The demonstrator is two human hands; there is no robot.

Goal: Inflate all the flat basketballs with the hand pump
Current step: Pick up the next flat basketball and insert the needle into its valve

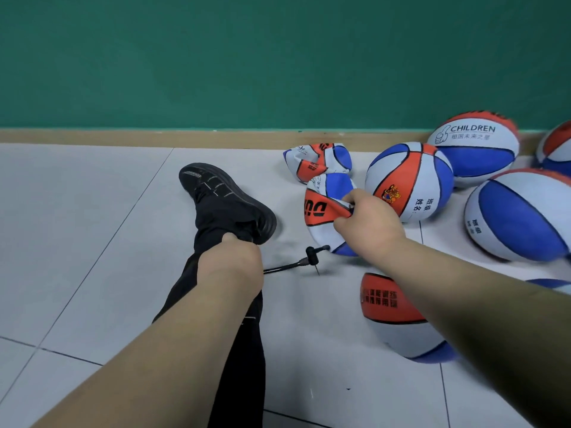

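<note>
My right hand pinches a fold of a flat red, white and blue basketball and holds it tilted on the floor. A second flat, crumpled basketball lies just behind it near the wall. My left hand is curled down by my ankle, its fingers hidden. From under it runs the hand pump's thin black hose. The hose ends in a black nozzle with a needle close to the held ball's lower edge. The pump's body is hidden behind my left hand.
Round basketballs sit to the right: one behind my right hand, one marked CHILDREN, a large one and one under my right forearm. My black-trousered leg and shoe stretch across the grey floor tiles. A green wall stands behind.
</note>
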